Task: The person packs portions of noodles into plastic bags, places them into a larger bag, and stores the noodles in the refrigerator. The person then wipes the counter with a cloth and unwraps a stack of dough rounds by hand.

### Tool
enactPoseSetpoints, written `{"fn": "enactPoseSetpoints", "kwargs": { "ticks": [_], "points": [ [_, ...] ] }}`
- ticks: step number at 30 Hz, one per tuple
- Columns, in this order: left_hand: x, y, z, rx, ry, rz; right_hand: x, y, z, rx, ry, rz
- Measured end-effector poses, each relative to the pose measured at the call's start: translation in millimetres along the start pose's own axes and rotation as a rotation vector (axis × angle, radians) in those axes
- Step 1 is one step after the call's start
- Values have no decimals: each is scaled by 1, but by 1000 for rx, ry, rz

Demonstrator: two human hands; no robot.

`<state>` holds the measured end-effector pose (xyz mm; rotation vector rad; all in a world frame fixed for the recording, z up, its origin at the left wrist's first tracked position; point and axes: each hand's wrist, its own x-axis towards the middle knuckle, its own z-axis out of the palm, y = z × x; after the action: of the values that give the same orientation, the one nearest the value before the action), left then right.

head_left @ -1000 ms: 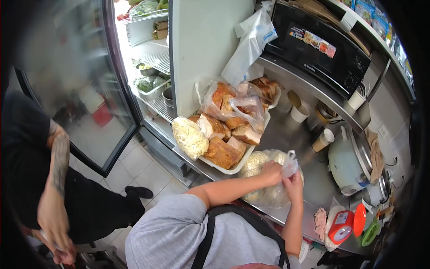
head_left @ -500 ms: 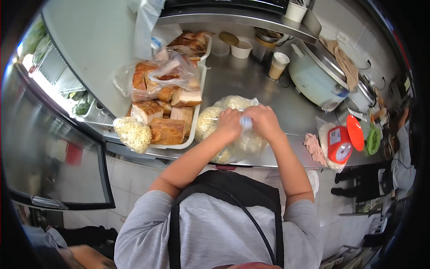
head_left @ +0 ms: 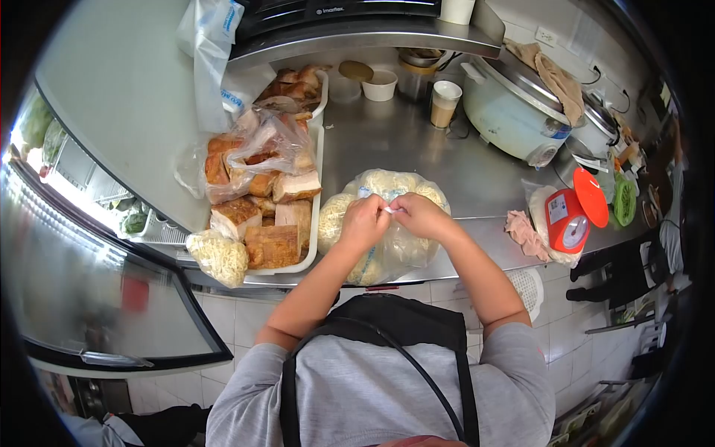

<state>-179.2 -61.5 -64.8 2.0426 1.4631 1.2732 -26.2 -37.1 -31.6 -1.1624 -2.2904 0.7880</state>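
Observation:
A large clear plastic bag (head_left: 380, 257) of pale noodle bundles lies on the steel counter near its front edge. Over its middle, my left hand (head_left: 365, 220) and my right hand (head_left: 419, 216) meet, both closed on the twisted top of the bag. To the left, a white tray (head_left: 316, 223) holds browned meat chunks (head_left: 275, 246), some under a thin clear bag (head_left: 261, 153). A smaller bag of noodles (head_left: 217, 257) rests at the tray's front left corner.
Behind are a paper cup (head_left: 445, 104), a white bowl (head_left: 380, 86) and a large cooker (head_left: 514, 108). A red scale (head_left: 567, 223) and pink cloth (head_left: 526, 235) lie right. An open glass fridge door (head_left: 112, 290) is left; people (head_left: 625, 268) stand at right.
The view has swung right and the person seen at left has mostly left it. My hands have drawn together on the bag's top, which is now twisted tighter.

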Motion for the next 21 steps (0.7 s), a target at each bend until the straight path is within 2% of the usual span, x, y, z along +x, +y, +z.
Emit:
{"fn": "enactPoseSetpoints", "kwargs": {
  "ticks": [1,2,5,8,11,17,21],
  "points": [
    [0,0,0,-8,7,15,-4,-1,4,-28,63,-35],
    [-1,-1,0,-14,13,31,-3,-1,7,-15,27,54],
    [-1,-2,1,102,138,227,2,0,6,49,-82,134],
    [-2,2,6,243,273,324,5,7,4,475,-168,395],
    [-8,3,6,298,166,415,7,17,3,778,-164,482],
    [-14,18,5,294,196,188,5,9,-3,615,-255,387],
    [-8,18,6,356,166,223,5,8,-7,637,-258,412]
  ]
}}
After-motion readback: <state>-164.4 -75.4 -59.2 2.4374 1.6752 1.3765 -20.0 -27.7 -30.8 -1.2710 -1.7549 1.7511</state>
